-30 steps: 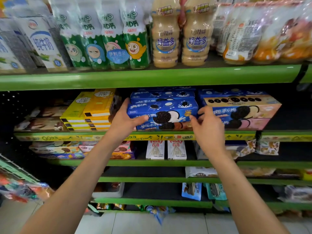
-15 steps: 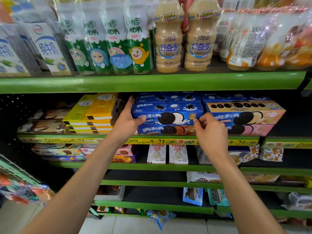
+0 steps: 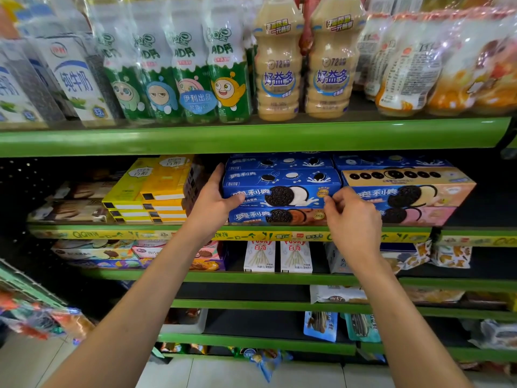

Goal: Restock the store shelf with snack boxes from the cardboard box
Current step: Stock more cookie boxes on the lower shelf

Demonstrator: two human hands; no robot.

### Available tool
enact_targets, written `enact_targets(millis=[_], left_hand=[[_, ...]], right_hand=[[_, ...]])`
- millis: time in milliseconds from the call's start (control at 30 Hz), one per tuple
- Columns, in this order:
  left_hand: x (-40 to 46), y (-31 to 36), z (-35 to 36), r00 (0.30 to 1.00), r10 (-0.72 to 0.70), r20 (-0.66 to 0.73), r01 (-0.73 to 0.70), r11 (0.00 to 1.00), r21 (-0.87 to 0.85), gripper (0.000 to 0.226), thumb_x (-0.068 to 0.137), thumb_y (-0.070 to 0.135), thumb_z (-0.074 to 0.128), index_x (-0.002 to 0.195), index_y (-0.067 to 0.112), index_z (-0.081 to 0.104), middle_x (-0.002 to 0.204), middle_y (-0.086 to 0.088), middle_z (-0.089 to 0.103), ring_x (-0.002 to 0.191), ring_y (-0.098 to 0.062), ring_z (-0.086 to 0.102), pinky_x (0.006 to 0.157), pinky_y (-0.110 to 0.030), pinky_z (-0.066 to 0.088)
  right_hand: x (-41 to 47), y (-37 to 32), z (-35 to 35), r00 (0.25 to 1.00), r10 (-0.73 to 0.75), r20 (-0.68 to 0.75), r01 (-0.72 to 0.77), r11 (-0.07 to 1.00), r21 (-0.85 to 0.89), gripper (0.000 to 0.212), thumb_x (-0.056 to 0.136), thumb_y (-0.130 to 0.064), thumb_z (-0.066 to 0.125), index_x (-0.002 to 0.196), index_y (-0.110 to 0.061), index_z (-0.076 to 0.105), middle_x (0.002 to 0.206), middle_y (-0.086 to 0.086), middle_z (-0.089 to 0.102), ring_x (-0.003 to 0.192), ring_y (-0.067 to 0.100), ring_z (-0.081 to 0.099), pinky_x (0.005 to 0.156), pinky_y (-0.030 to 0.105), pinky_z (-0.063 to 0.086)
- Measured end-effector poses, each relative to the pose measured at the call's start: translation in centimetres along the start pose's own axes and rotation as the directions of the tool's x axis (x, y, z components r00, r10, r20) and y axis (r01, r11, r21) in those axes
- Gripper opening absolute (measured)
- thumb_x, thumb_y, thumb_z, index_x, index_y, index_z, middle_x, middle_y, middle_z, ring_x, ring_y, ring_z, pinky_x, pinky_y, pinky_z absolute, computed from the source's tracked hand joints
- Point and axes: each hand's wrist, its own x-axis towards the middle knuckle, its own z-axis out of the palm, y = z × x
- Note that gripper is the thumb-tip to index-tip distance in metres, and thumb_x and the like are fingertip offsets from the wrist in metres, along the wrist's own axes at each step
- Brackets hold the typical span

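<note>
A blue cookie box lies flat on top of another blue box on the middle shelf. My left hand wraps the box's left end, thumb across its front face. At the front right corner of the same box, my right hand has its curled fingertips on the cardboard. More blue boxes sit behind it. The cardboard box is not in view.
Yellow boxes are stacked just left of my left hand. Beige and pink cookie boxes stand to the right. The green upper shelf carries drink bottles close overhead. Lower shelves hold stick-snack boxes.
The blue box, tilted and held forward a second ago, now sits flat and deeper on the stack. Both hands moved in with it, and my right fingers curled at its corner.
</note>
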Motion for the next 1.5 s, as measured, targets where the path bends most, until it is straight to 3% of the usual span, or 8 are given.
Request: enact_targets(millis=[300, 400, 500, 667, 1000, 1133, 1300, 1500], left_hand=[[-0.4, 0.3, -0.1, 1.000, 0.008, -0.015, -0.008, 0.999, -0.044, 0.079, 0.087, 0.001, 0.068, 0.153, 0.018, 0.026, 0.140, 0.004, 0.056, 0.124, -0.013, 0.057, 0.105, -0.045, 0.047], [-2.5, 1.2, -0.1, 0.977, 0.099, -0.188, -0.106, 0.994, -0.027, 0.069, 0.082, 0.005, 0.073, 0.141, 0.027, 0.044, 0.128, 0.026, 0.057, 0.118, 0.005, 0.055, 0.098, -0.022, 0.049], [-4.9, 1.9, 0.5, 0.948, 0.176, -0.267, -0.179, 0.984, 0.014, 0.045, 0.083, 0.009, 0.072, 0.118, 0.035, 0.062, 0.116, 0.011, 0.066, 0.109, -0.010, 0.062, 0.092, -0.028, 0.051], [-6.9, 3.4, 3.0, 0.968, 0.194, -0.158, -0.185, 0.980, 0.072, 0.030, 0.088, 0.009, 0.069, 0.101, 0.036, 0.067, 0.106, 0.014, 0.067, 0.100, 0.001, 0.062, 0.081, -0.011, 0.048], [-6.5, 1.9, 13.6, 0.949, 0.051, 0.312, -0.045, 0.999, -0.028, 0.035, 0.088, 0.006, 0.068, 0.093, 0.041, 0.072, 0.095, 0.013, 0.071, 0.089, -0.005, 0.066, 0.077, -0.021, 0.053], [-5.9, 2.2, 22.2, 0.881, -0.004, 0.473, 0.013, 1.000, -0.015, 0.031, 0.090, 0.010, 0.067, 0.088, 0.041, 0.072, 0.087, 0.009, 0.072, 0.081, -0.007, 0.065, 0.071, -0.020, 0.052], [-6.2, 3.3, 36.9, 0.762, -0.022, 0.647, 0.025, 1.000, 0.004, 0.019, 0.090, 0.007, 0.067, 0.090, 0.025, 0.073, 0.081, 0.006, 0.071, 0.076, -0.007, 0.065, 0.067, -0.018, 0.050], [-12.3, 4.8, 56.0, 0.472, -0.032, 0.881, -0.003, 0.999, 0.038, 0.021, 0.089, 0.000, 0.064, 0.087, 0.021, 0.069, 0.069, 0.009, 0.068, 0.064, -0.004, 0.060, 0.061, -0.018, 0.049]], right_hand=[[-0.1, 0.1, -0.3, 1.000, -0.007, 0.016, 0.006, 1.000, 0.029, 0.021, 0.097, -0.032, 0.057, 0.083, -0.016, 0.059, 0.061, -0.005, 0.061, 0.050, 0.016, 0.055, 0.049, 0.025, 0.036], [-0.4, 0.3, -0.7, 1.000, -0.017, 0.021, 0.016, 0.997, 0.071, 0.020, 0.096, -0.031, 0.059, 0.082, -0.017, 0.059, 0.060, -0.009, 0.059, 0.050, 0.010, 0.053, 0.050, 0.025, 0.034], [-1.2, 0.2, -1.1, 0.998, -0.016, 0.054, 0.009, 0.990, 0.139, 0.018, 0.095, -0.031, 0.060, 0.081, -0.019, 0.058, 0.061, -0.013, 0.058, 0.055, 0.006, 0.056, 0.054, 0.030, 0.045], [-3.1, -0.3, -1.7, 0.994, 0.045, 0.103, -0.067, 0.971, 0.230, 0.018, 0.095, -0.032, 0.061, 0.081, -0.021, 0.060, 0.063, -0.012, 0.060, 0.057, 0.010, 0.059, 0.056, 0.037, 0.053], [-8.3, 6.5, -7.7, 0.943, 0.328, 0.047, -0.328, 0.905, 0.272, 0.016, 0.095, -0.033, 0.060, 0.080, -0.029, 0.059, 0.063, -0.011, 0.063, 0.056, 0.009, 0.058, 0.051, 0.035, 0.050], [-9.4, 12.7, -11.7, 0.901, 0.431, -0.044, -0.409, 0.879, 0.246, 0.021, 0.095, -0.035, 0.061, 0.075, -0.032, 0.056, 0.064, -0.019, 0.061, 0.055, 0.006, 0.057, 0.045, 0.018, 0.037], [-10.9, 21.9, -18.5, 0.798, 0.556, -0.232, -0.517, 0.830, 0.210, 0.021, 0.090, -0.032, 0.064, 0.072, -0.023, 0.058, 0.058, -0.007, 0.058, 0.064, 0.007, 0.058, 0.054, 0.024, 0.040], [-18.2, 31.5, -29.1, 0.564, 0.728, -0.390, -0.723, 0.664, 0.193, 0.018, 0.088, -0.025, 0.067, 0.073, -0.027, 0.057, 0.063, -0.011, 0.057, 0.063, 0.014, 0.052, 0.060, 0.031, 0.039]])
